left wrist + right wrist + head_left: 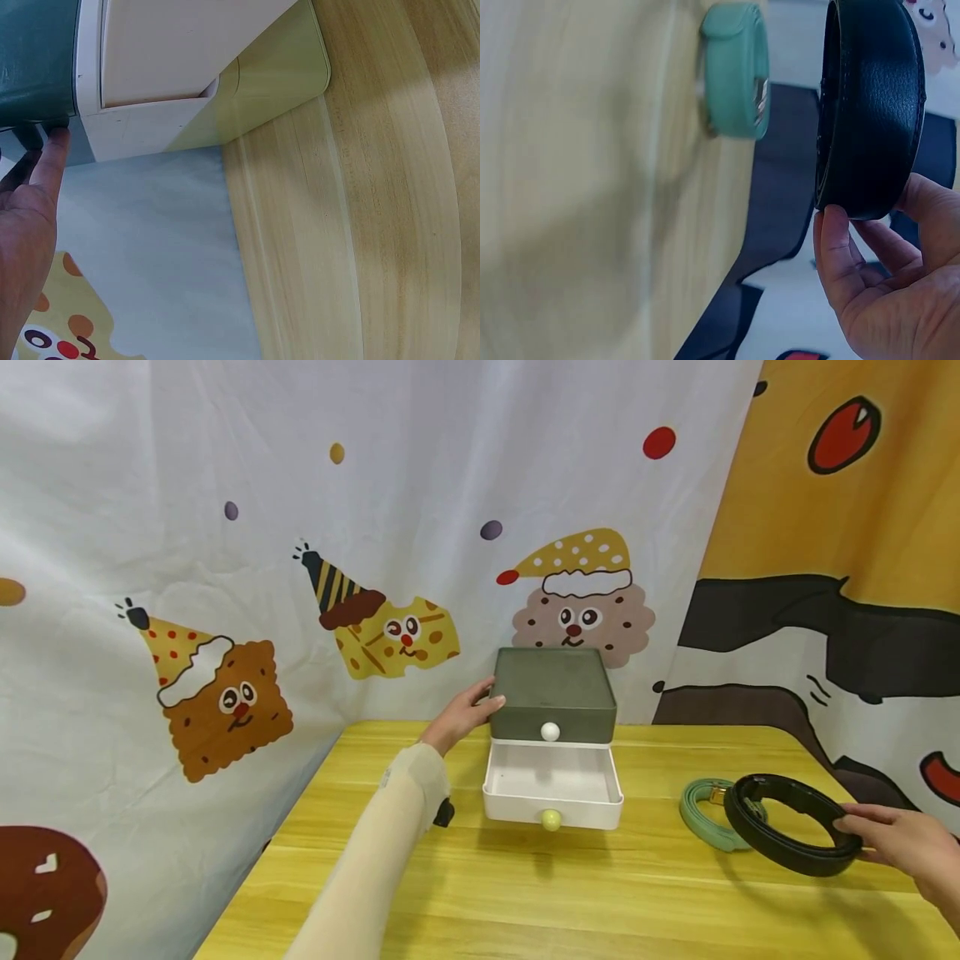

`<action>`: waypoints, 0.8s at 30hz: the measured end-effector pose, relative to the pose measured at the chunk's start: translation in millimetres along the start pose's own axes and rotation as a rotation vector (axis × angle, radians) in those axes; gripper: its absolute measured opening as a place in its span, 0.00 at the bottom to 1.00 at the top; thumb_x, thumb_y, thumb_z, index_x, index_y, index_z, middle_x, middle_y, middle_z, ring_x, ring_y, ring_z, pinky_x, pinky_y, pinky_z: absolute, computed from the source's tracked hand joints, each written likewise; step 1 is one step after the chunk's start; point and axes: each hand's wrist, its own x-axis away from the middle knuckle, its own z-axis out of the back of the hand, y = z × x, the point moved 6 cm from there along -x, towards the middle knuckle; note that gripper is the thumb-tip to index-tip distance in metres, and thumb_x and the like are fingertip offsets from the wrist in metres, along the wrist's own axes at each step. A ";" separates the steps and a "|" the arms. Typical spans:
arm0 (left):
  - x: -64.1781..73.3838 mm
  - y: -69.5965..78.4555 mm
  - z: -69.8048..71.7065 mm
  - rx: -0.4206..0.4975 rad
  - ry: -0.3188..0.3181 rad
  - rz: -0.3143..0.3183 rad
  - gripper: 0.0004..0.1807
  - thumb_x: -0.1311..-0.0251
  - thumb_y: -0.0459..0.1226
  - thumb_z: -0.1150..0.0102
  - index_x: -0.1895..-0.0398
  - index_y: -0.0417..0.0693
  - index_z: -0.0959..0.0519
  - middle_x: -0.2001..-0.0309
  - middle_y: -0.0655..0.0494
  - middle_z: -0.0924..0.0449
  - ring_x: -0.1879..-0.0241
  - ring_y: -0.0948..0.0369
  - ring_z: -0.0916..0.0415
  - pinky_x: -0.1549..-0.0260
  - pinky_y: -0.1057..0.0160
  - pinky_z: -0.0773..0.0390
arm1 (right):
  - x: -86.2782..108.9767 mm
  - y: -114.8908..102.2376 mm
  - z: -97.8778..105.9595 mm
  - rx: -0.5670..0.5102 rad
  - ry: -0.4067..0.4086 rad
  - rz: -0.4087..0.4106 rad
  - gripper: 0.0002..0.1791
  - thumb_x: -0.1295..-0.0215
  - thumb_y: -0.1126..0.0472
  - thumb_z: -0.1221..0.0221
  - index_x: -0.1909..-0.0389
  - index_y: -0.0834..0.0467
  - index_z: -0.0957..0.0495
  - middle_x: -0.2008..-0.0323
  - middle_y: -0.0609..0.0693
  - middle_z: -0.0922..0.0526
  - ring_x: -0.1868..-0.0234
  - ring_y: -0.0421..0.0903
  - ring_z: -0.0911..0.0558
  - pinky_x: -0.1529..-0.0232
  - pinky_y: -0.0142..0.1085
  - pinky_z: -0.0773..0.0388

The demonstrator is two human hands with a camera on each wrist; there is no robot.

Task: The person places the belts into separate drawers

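My right hand (pixel 903 843) pinches a coiled black belt (pixel 772 847) between thumb and fingers, holding it above the table at the right. In the right wrist view the belt (pixel 874 105) shows its smooth leather side. Just left of it a coiled green belt (pixel 697 822) with a gold buckle lies on the table. A small drawer box (pixel 553 681) with a dark green top stands at the middle back. Its lower white drawer (pixel 517 808) is pulled out and holds nothing visible. With fingers extended, my left hand (pixel 465 714) touches the box's left side.
The yellow wood-grain table (pixel 600 893) runs under everything. Behind it hangs a printed cartoon curtain (pixel 420 485), close to the back of the box. The upper drawer, with a white knob (pixel 550 732), is closed; the lower has a yellow-green knob (pixel 551 819).
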 end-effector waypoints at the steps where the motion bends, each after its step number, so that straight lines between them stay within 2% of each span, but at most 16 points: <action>1: 0.1 0.1 -0.2 0.002 0.000 0.000 0.38 0.29 0.51 0.44 0.20 0.57 0.46 0.22 0.50 0.52 0.26 0.53 0.47 0.34 0.52 0.33 | 1.0 -6.8 -1.4 0.005 -0.002 0.018 0.27 0.31 0.66 0.41 0.44 0.86 0.34 0.68 0.65 0.17 0.71 0.50 0.17 0.66 0.49 0.14; 7: 0.7 0.1 -0.7 0.009 0.004 0.005 0.38 0.29 0.51 0.44 0.21 0.57 0.46 0.22 0.50 0.53 0.26 0.53 0.47 0.33 0.52 0.34 | 7.3 -45.4 -8.0 0.016 -0.027 0.134 0.29 0.29 0.60 0.42 0.43 0.84 0.32 0.66 0.59 0.15 0.68 0.48 0.16 0.67 0.45 0.14; 11: -0.5 -1.0 -0.5 0.004 0.007 0.007 0.38 0.29 0.51 0.44 0.21 0.58 0.46 0.22 0.50 0.53 0.26 0.53 0.47 0.33 0.51 0.34 | 13.6 -68.3 -13.1 0.019 -0.034 0.198 0.32 0.29 0.56 0.42 0.41 0.82 0.31 0.62 0.61 0.15 0.67 0.44 0.16 0.67 0.43 0.14; 16: -1.7 -2.0 -1.3 0.001 -0.002 0.002 0.38 0.29 0.52 0.45 0.21 0.59 0.47 0.22 0.50 0.54 0.26 0.53 0.47 0.33 0.52 0.34 | 18.8 -91.7 -19.1 0.015 -0.064 0.233 0.33 0.28 0.52 0.42 0.40 0.79 0.30 0.55 0.65 0.17 0.65 0.39 0.19 0.65 0.42 0.14; 22: -1.2 -1.5 -1.5 -0.006 -0.002 -0.004 0.38 0.29 0.51 0.45 0.20 0.59 0.47 0.21 0.50 0.54 0.26 0.53 0.46 0.34 0.52 0.33 | 24.0 -111.5 -30.6 0.022 -0.076 0.279 0.33 0.28 0.51 0.42 0.38 0.77 0.30 0.47 0.74 0.23 0.59 0.50 0.17 0.64 0.43 0.14; 24: -0.6 -1.1 -1.4 -0.006 -0.001 -0.004 0.38 0.29 0.51 0.45 0.20 0.59 0.47 0.21 0.50 0.54 0.26 0.53 0.46 0.34 0.53 0.32 | 25.5 -117.3 -34.4 0.020 -0.081 0.295 0.33 0.28 0.51 0.43 0.38 0.77 0.30 0.47 0.74 0.24 0.59 0.49 0.17 0.63 0.43 0.14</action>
